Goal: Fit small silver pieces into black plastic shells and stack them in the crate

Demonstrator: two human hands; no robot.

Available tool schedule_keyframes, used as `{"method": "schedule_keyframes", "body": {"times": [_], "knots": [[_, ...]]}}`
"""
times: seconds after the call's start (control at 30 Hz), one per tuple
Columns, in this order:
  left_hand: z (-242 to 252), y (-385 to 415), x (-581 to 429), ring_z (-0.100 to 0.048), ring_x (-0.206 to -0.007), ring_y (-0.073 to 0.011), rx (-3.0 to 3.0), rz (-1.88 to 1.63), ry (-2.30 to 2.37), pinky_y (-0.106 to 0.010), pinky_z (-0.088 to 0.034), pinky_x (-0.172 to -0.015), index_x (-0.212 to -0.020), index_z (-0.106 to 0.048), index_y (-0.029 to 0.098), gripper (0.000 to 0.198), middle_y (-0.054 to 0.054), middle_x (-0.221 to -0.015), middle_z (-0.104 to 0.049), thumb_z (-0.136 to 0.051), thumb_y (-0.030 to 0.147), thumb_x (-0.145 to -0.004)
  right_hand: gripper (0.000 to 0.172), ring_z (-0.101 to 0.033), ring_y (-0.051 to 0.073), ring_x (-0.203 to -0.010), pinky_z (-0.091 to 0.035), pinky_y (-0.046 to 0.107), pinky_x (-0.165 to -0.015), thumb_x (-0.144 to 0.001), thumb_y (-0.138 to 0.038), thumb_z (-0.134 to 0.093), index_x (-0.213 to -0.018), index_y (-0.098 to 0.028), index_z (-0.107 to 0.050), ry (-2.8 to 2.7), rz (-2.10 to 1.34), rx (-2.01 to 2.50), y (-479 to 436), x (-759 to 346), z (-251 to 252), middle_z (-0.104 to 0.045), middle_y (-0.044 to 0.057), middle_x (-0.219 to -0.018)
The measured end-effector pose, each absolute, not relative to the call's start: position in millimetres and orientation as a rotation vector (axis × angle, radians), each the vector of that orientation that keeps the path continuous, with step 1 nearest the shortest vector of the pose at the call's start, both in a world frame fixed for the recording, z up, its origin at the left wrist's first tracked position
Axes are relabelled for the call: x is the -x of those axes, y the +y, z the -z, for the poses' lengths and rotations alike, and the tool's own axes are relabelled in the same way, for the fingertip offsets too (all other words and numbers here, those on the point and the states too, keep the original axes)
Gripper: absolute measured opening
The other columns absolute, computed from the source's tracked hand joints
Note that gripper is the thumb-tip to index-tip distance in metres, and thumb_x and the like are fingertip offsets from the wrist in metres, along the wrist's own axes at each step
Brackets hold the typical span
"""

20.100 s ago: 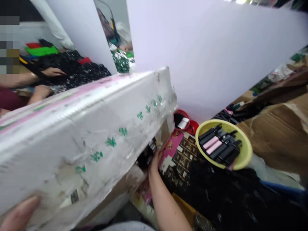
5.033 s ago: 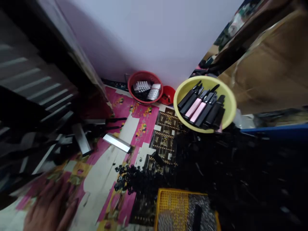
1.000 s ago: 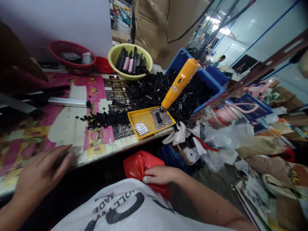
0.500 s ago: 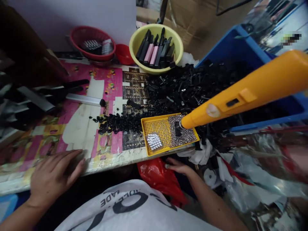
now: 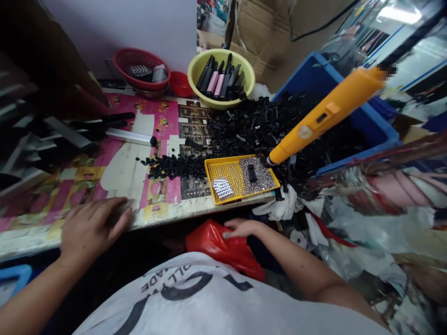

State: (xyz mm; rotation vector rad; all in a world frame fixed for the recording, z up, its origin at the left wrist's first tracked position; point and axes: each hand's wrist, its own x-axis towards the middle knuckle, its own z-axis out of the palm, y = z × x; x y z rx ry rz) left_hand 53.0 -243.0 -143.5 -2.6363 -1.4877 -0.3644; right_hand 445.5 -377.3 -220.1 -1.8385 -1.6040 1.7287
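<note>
My left hand (image 5: 96, 223) lies palm down on the front edge of the table, fingers stretched and holding nothing. Below the table edge, my right hand (image 5: 240, 229) has its fingers closed on the rim of a red plastic bag (image 5: 218, 246) in front of my shirt. A yellow perforated tray (image 5: 218, 168) sits at the table edge above that hand. It holds a heap of small screws (image 5: 263, 179), a black piece (image 5: 252, 173) on them and a cluster of shiny silver parts (image 5: 222, 187). An orange electric screwdriver (image 5: 314, 116) leans over the tray's right side, untouched by either hand.
Small black rings (image 5: 174, 166) and a large pile of black parts (image 5: 251, 121) cover the table's middle and right. Behind stand a yellow bowl (image 5: 195, 95) and a red basket (image 5: 120, 60). A blue crate (image 5: 300, 74) is at right; silver-black bars (image 5: 66, 132) lie left.
My right hand has moved left and up, closing on the red bag's rim. The screwdriver has swung up, away from the black piece, now lying on the screws. The view has shifted.
</note>
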Motion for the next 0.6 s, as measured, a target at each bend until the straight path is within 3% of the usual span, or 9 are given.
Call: {"method": "schedule_keyframes", "body": {"times": [0.1,0.2,0.37,0.47,0.6], "knots": [[136,-258,-47,-0.054,-0.098,-0.0224,2.776,0.561,-1.479,-0.034,-0.04,-0.087,-0.112,-0.052,0.012,0.036,-0.011,-0.104,-0.061,-0.048,0.035,-0.085,0.023,-0.055,0.021,-0.088,-0.039,0.032,-0.083,-0.083,-0.039,-0.051,-0.082,-0.02,-0.064,-1.592,-1.378,2.001,-387,-430,224,-0.063,0.005,-0.092],[148,-288,-18,-0.054,-0.1,-0.0213,2.9,0.683,-1.397,-0.032,-0.04,-0.091,-0.113,-0.052,0.014,0.035,-0.01,-0.109,-0.059,-0.05,0.033,-0.084,0.022,-0.053,0.02,-0.096,-0.037,0.031,-0.086,-0.086,-0.027,-0.041,-0.096,-0.02,-0.06,-1.493,-1.159,2.138,-398,-434,230,-0.061,0.006,-0.102],[188,-340,45,-0.058,-0.097,-0.0193,3.02,0.243,-1.574,-0.028,-0.043,-0.088,-0.109,-0.06,0.021,0.032,-0.006,-0.11,-0.061,-0.052,0.036,-0.083,0.014,-0.055,0.016,-0.069,-0.042,0.026,-0.064,-0.076,-0.022,-0.05,-0.072,-0.017,-0.062,-1.503,-1.21,2.247,-394,-460,242,-0.063,0.003,-0.07],[193,-368,62,-0.058,-0.098,-0.0203,2.998,-0.032,-1.87,-0.029,-0.043,-0.087,-0.113,-0.061,0.018,0.038,-0.009,-0.112,-0.06,-0.042,0.04,-0.087,0.012,-0.046,0.012,-0.05,-0.035,0.024,-0.052,-0.067,-0.017,-0.054,-0.055,-0.016,-0.057,-1.6,-1.365,2.238,-383,-460,250,-0.054,-0.001,-0.049],[189,-391,57,-0.057,-0.096,-0.0223,2.981,-0.023,-1.97,-0.031,-0.043,-0.084,-0.11,-0.061,0.017,0.044,-0.011,-0.11,-0.059,-0.042,0.048,-0.085,0.014,-0.036,0.007,-0.044,-0.028,0.021,-0.047,-0.058,-0.012,-0.054,-0.046,-0.015,-0.049,-1.719,-1.511,2.174,-377,-451,251,-0.044,-0.004,-0.041]]}}
